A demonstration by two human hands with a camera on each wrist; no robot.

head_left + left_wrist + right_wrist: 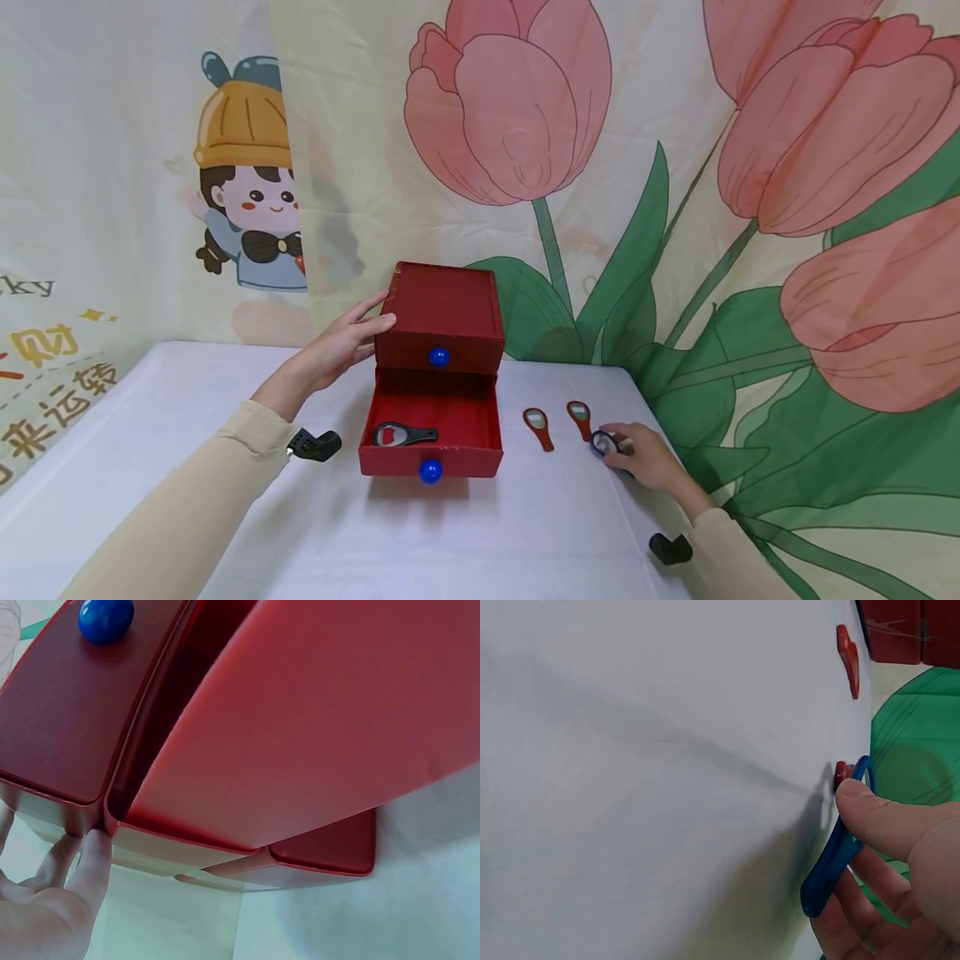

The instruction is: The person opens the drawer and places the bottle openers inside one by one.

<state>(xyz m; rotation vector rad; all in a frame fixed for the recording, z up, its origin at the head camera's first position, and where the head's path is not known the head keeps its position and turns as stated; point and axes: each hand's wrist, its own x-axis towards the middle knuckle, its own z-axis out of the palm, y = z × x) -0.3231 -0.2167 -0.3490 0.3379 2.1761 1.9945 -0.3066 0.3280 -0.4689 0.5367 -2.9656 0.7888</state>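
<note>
My left hand (337,350) rests against the left side of a dark red two-drawer box (442,300), its thumb on the top edge. In the left wrist view, fingertips of the left hand (64,892) touch the box's side wall. The lower drawer (468,462) is pulled out, and a black bottle opener (412,434) lies in it. My right hand (648,458) pinches a blue bottle opener (829,870) between thumb and fingers, close over the table. Beside it lie two red bottle openers, the nearer one (578,414) and one closer to the box (537,423).
Blue round knobs mark the upper drawer (439,357), which is shut, and the lower one. A white cloth covers the table (540,533). Behind it hangs a printed curtain (360,167) with tulips and a cartoon figure.
</note>
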